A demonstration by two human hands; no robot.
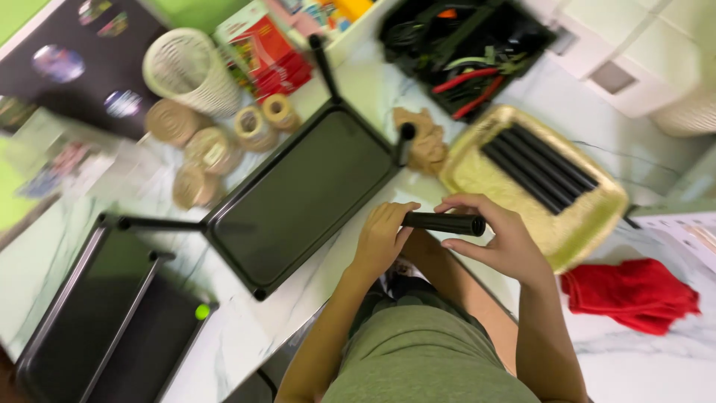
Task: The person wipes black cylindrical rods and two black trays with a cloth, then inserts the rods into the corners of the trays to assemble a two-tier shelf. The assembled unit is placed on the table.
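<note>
A short black tube (445,223) was gripped at centre frame, the left hand (382,237) closed on one end and the right hand (498,237) on the other. One black shelf tray (302,195) carried posts; six tubes (538,166) remained unused on the gold tray (589,224), right of centre.

The person wears a short-sleeved top of muted olive green, its soft, plain fabric filling the lower middle of the view without any print, pocket or seam detail that can be made out. Both forearms are bare from the elbow down, and the left hand (382,237) and right hand (501,240) are bare too, with no gloves, rings, watch or wristband visible. The fingernails look short and unpainted, though motion blur softens them.
</note>
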